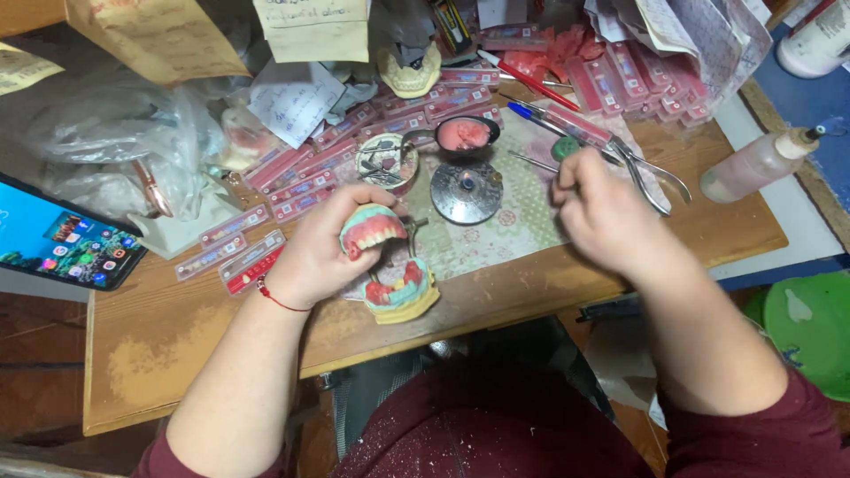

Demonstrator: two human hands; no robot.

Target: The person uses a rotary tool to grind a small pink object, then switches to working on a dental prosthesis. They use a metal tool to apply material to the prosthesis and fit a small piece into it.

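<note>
Over on the far left, a phone [66, 243] lies lit at the edge of the wooden table [159, 345], with crumpled clear plastic bags [115, 133] behind it and a run of pink tooth strips [252, 257] fanned across the wood. Moving in, the left hand [319, 257] has its fingers curled firmly round an upper denture model [372, 232], pink gums and a row of teeth turned up toward the camera, held just above the table edge. Right below it, touching the front of the bench, sits the lower model [403, 292] on its pale yellow base. Behind those, a small dish of bits [386, 161], a dark bowl of pink wax [465, 134] and a round metal disc [467, 191] rest on a patterned cloth [522, 221]. Now the right hand [606, 212], blurred, knuckles up, fingers bunched together near a green-capped item [567, 148]; whether they pinch anything I cannot tell. Pliers [651, 177] lie just beyond it, a squeeze bottle [761, 164] further right, a green bowl [810, 332] off the table edge.

My read: this is tooth-setting work on the upper arch, with the right hand fetching a tool or tooth. Next calls for a steady left grip and a fine, precise touch at the wax ridge.
</note>
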